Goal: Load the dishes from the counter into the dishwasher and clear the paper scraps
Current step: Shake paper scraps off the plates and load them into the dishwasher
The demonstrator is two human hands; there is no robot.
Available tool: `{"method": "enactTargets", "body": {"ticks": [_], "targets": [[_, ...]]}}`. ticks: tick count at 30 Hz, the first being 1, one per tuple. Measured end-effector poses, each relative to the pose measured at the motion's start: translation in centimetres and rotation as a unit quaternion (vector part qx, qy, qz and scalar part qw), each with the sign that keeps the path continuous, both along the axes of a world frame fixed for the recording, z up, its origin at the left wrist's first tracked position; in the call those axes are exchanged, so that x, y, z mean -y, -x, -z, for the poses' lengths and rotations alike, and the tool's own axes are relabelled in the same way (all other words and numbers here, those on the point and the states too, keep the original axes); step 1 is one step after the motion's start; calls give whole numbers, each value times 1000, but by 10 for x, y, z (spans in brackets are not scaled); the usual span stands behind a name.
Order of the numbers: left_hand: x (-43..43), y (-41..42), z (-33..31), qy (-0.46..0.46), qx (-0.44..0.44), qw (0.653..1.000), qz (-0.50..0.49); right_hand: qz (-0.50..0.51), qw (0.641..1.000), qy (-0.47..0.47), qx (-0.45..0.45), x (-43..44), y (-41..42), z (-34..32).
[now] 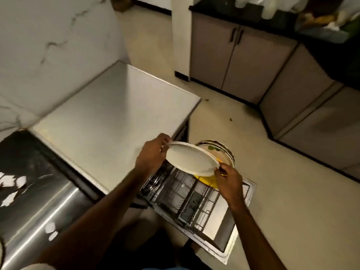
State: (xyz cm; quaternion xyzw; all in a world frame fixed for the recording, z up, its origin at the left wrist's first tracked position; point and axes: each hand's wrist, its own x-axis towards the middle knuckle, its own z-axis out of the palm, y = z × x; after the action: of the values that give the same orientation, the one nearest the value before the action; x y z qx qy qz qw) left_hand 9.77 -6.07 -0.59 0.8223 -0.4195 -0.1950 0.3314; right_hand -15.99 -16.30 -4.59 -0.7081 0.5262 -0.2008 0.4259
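A white plate (191, 159) is held in the air, tilted, just above the far end of the pulled-out dishwasher rack (183, 193). It is gripped from both sides: the left hand (152, 153) has its fingers (165, 142) curled over the plate's far left rim, and the right hand (228, 182) pinches the near right rim between thumb and fingers. Under the plate's right edge a yellow plate (205, 180) stands in the rack, partly hidden by the right hand. Behind it stand a few pale soiled plates (218, 150), the front one with a green bit stuck to it. The rest of the wire rack shows bare tines. The dishwasher door (231, 236) lies open and flat below the rack, its steel edge catching the light. To the left the steel surface (116, 114) runs back to a marbled wall (48, 45). At the near left a darker, shiny stretch of surface carries the white paper scraps (11, 185) — several torn pieces, spread apart. Out on the pale floor (272, 172) lie small green bits (230, 119), and grey-brown cabinets (243, 61) with dark handles line the far and right sides under a black countertop crowded with blurred containers.
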Motion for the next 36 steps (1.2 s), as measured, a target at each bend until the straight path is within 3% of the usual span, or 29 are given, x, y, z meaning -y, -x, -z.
{"method": "enactTargets", "body": {"ticks": [5,11,17,19,28,36], "targets": [[74,15,47,-69,9,994,84,38,997,-3,-71,37,32,56],[132,17,148,-110,33,982,147,45,986,-2,-158,73,44,148],[154,16,248,-112,13,984,136,43,986,-34,-160,94,36,220],[162,13,308,-104,8,983,150,48,983,-34,-174,96,35,265],[160,14,397,-102,-17,981,163,74,978,-77,-177,86,34,363],[161,14,427,-133,21,977,167,85,976,-88,-181,87,34,397]]}}
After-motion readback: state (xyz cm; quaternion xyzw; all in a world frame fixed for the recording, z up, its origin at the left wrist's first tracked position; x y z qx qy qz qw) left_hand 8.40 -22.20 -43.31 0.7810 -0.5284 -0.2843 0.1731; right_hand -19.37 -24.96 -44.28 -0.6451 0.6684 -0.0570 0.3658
